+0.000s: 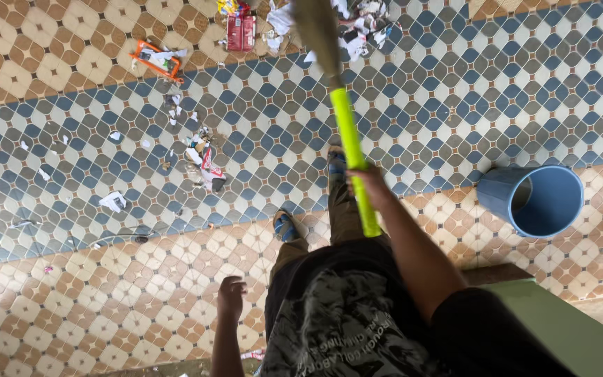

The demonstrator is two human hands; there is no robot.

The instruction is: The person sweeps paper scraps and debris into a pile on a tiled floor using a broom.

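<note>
Gripping broom handle (350, 143): right hand (366, 183) fingers wrapped; left hand (231, 295) seemingly loose, empty.

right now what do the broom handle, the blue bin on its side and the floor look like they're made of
The bright green broom handle, gripped by the right hand, looks like smooth plastic or a plastic sleeve: even, saturated colour. Its brush head looks like dry tan plant fibre, though blurred. The blue round bin lying on its side looks like moulded matte plastic, with thin uniform walls. The patterned floor looks like ceramic or cement tile.
</note>
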